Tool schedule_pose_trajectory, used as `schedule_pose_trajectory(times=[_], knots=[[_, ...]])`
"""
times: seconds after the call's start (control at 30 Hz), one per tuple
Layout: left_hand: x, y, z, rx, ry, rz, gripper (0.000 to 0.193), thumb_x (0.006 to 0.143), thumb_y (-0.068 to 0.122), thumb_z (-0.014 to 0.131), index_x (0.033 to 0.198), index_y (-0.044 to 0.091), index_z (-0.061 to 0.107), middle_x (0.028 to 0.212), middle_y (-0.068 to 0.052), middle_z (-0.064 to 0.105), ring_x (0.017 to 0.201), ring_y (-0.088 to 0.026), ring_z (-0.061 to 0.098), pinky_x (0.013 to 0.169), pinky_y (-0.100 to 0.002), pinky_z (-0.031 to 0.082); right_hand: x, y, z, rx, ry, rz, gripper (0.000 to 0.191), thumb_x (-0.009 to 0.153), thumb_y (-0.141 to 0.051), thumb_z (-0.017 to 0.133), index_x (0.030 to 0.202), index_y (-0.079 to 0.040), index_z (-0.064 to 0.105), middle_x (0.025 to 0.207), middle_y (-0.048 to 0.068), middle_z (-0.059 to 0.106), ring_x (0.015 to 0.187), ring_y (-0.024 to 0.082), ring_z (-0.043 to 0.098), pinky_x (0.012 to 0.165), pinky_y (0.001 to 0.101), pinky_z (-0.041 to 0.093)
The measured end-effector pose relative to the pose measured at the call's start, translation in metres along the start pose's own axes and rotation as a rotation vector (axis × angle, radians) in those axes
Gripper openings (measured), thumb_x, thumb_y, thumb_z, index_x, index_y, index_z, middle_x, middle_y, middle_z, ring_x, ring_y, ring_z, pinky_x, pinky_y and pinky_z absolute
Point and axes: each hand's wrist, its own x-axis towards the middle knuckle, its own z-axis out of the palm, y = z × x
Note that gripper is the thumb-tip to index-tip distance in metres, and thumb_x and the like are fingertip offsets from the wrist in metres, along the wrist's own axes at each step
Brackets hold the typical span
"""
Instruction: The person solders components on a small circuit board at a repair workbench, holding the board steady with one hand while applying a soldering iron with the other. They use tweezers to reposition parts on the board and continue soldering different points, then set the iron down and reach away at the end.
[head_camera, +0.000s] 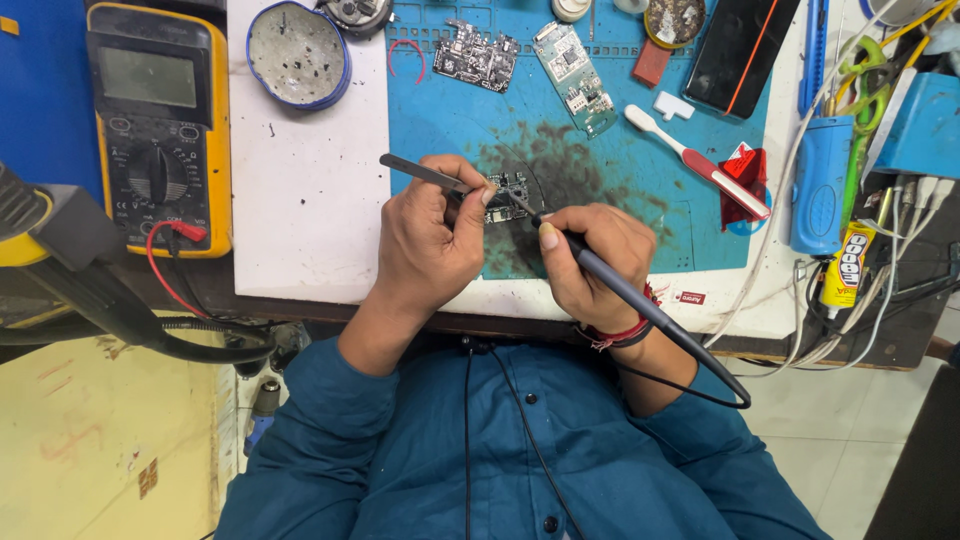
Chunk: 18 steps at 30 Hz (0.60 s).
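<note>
I see the left hand (432, 235) gripping grey tweezers (425, 174) and the right hand (590, 262) holding a black soldering iron (640, 305). Both tips meet on a small dark circuit board (508, 190), at frame centre on the stained blue mat (600, 200).

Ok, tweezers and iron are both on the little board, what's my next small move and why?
Probably ease the soldering iron tip down onto the joint. The left hand already pins the small circuit board with the tweezers, and the right hand has the tip right beside them.
</note>
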Motion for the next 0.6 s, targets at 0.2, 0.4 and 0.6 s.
schedule_pose_trajectory(times=[0.2, 0.4, 0.6], knots=[[0.0009, -0.0005, 0.0005, 0.004, -0.007, -0.021, 0.012, 0.101, 0.003, 0.069, 0.106, 0.004, 0.058, 0.079, -0.004, 0.07, 0.059, -0.008, 0.065, 0.054, -0.024, 0.049, -0.0002, 0.0001, 0.0006, -0.009, 0.005, -0.001, 0.006, 0.094, -0.003, 0.072, 0.092, 0.0, 0.066, 0.079, 0.011, 0.067, 0.065, 0.024, 0.064, 0.061, 0.0342, 0.047], [0.0009, -0.0001, 0.0001, 0.004, -0.003, 0.001, 0.013, 0.101, 0.003, 0.069, 0.106, 0.004, 0.058, 0.083, -0.004, 0.072, 0.061, -0.008, 0.067, 0.055, -0.024, 0.05, -0.0007, 0.0004, 0.0007, -0.012, 0.004, 0.006, 0.006, 0.094, -0.003, 0.072, 0.092, -0.001, 0.067, 0.076, 0.01, 0.066, 0.064, 0.024, 0.063, 0.06, 0.0342, 0.046], [0.0006, -0.0003, 0.0005, 0.009, -0.003, -0.013, 0.012, 0.101, 0.002, 0.069, 0.105, 0.004, 0.058, 0.081, -0.004, 0.071, 0.06, -0.009, 0.067, 0.055, -0.025, 0.05, -0.0003, -0.0011, 0.0, -0.013, 0.006, -0.005, 0.006, 0.094, -0.003, 0.072, 0.092, -0.002, 0.066, 0.076, 0.01, 0.065, 0.064, 0.024, 0.062, 0.061, 0.0346, 0.046]])
